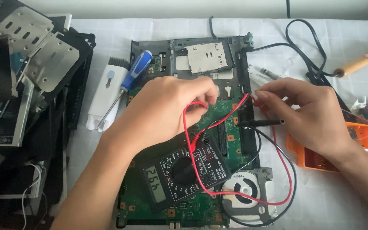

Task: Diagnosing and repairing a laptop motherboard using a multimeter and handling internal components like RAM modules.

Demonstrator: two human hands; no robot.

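An opened laptop base with a green circuit board [231, 127] lies on the white table. A black multimeter [184, 174] rests on the board, its small display lit. My left hand [162, 106] is closed over the board's middle, with the red lead wire [192, 140] looping out from under its fingers. My right hand [307, 110] pinches the red probe [252, 97] near the board's right edge. The black probe [260, 123] lies just under that hand, across the chassis edge. Both leads curl down past the cooling fan [241, 187].
A blue-handled screwdriver [128, 81] and a white brush tool [105, 91] lie left of the laptop. Stacked laptop parts and metal brackets [26, 64] fill the left side. An orange tray [358, 140], black cables [307, 47] and a wooden-handled tool [363, 59] sit right.
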